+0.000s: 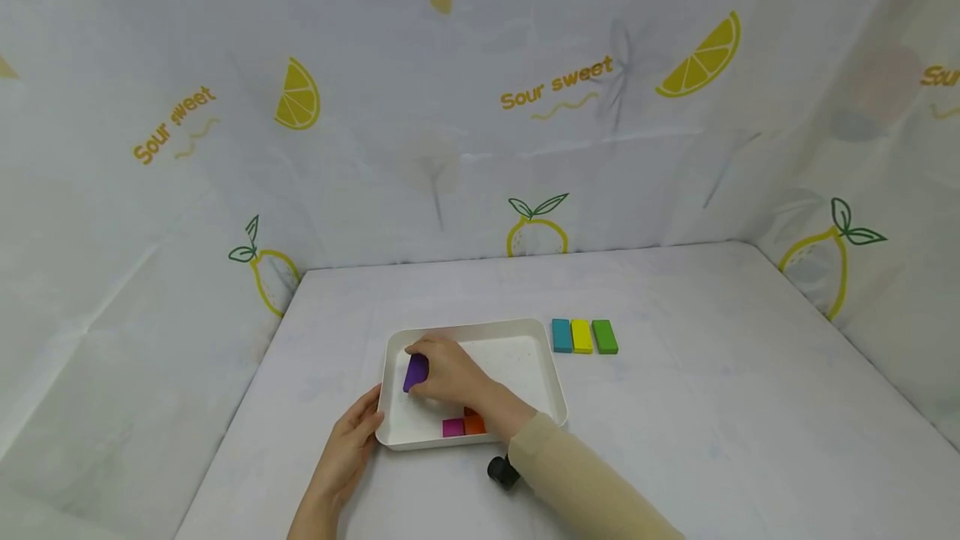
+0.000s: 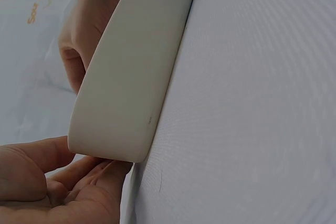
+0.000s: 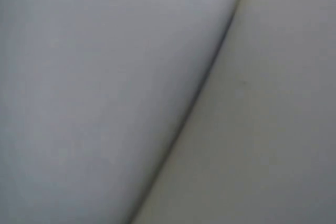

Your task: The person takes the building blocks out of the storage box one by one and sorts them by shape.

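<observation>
A shallow white tray rests on the table. Over its left part my right hand pinches a purple block between thumb and fingers, the block tilted. At the tray's left side is my left hand, thumb and fingers touching the outer wall. Up close in the left wrist view, the left thumb meets the rim and the other fingers lie lower against the wall. Along the front inside edge lie a magenta block and an orange block, with a red block behind, partly hidden by my forearm.
Blue, yellow and green blocks stand in a row right of the tray. A black cylindrical device is below my right forearm. A white lemon-print cloth hangs behind the table.
</observation>
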Available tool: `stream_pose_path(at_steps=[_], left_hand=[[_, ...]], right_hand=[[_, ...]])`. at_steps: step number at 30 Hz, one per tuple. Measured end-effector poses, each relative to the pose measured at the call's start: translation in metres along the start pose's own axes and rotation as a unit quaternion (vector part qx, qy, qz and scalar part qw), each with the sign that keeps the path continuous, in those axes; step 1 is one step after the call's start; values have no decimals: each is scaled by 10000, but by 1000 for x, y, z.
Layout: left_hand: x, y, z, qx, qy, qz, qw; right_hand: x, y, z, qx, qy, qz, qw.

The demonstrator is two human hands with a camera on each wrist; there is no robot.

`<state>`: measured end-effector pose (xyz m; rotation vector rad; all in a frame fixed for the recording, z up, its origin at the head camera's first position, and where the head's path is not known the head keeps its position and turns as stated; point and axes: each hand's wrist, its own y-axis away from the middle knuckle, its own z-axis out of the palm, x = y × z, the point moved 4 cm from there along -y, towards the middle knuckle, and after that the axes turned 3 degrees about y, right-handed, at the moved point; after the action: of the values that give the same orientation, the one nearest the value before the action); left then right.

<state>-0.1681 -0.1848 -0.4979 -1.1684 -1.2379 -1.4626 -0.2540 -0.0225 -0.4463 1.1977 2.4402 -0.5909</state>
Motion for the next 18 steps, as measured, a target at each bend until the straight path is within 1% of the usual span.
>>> stream_pose_path(at_steps=[2,6,9,15,18], left_hand=[[-1,0,0,7,-5,-32,10000],[-2,1,-1,-2,16,-45,10000],[-2,0,-1,30,33,-60,10000],[-1,-1,-1,62,-27,-60,10000],[-1,-1,0,61,-20,-73,10000]], right_hand=[[2,1,-7,45,-183,8,9998],[10,2,-26,141,-598,186,9979],[20,5,-42,291,-766,303,9962],[40,14,-70,601,-913,509,9927],[51,20,-80,722,-849,560,9922]])
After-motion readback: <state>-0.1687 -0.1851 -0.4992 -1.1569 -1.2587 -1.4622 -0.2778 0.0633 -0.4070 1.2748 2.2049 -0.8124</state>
